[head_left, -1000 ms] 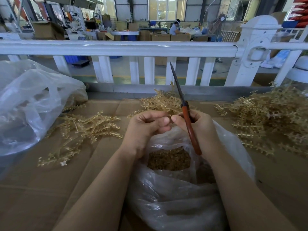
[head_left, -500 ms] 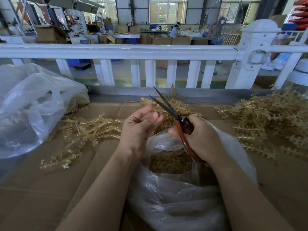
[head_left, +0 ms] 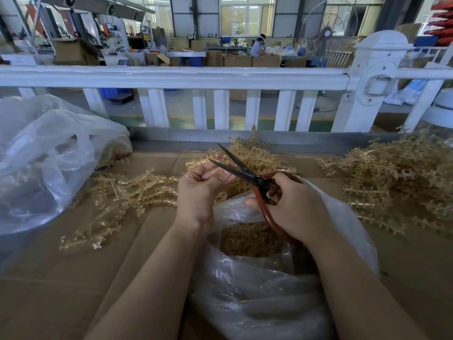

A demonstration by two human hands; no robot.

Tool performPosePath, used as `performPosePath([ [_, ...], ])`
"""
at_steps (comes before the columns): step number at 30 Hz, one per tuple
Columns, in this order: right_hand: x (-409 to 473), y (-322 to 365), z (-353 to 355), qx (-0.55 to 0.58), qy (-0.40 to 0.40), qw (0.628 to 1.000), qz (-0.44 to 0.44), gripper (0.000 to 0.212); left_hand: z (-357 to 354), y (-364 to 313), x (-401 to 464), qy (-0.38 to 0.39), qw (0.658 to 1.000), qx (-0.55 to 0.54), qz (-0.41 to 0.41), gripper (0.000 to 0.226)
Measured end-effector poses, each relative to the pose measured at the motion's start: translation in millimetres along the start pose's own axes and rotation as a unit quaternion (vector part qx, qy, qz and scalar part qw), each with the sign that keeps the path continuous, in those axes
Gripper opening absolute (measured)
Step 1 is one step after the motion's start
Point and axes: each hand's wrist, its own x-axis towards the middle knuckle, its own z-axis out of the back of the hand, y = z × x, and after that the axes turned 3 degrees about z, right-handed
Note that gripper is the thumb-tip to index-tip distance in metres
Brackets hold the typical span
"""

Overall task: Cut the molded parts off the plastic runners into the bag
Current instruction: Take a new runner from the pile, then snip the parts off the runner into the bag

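Right hand gripped the scissors by the red loop handles, blades parted. Left hand pinched a small runner piece between the blades, above the open bag half full of cut parts. Runner piles lay left, centre and right on the cardboard-covered tabletop.

The scissors are swinging down from pointing straight up at the railing to lying low and leftward, blades now spreading apart. The right hand is rolling over with them, grip opening the red handles. The left hand is lifting and uncurling, bringing a runner piece up between the blades.
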Motion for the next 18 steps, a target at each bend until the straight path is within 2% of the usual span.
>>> performPosePath([
  [18, 1.1, 2.5, 2.7, -0.027, -0.026, 0.999, 0.000, 0.066, -1.0, 1.4, 1.2, -0.001, 1.000, 0.003, -0.009, 0.012],
])
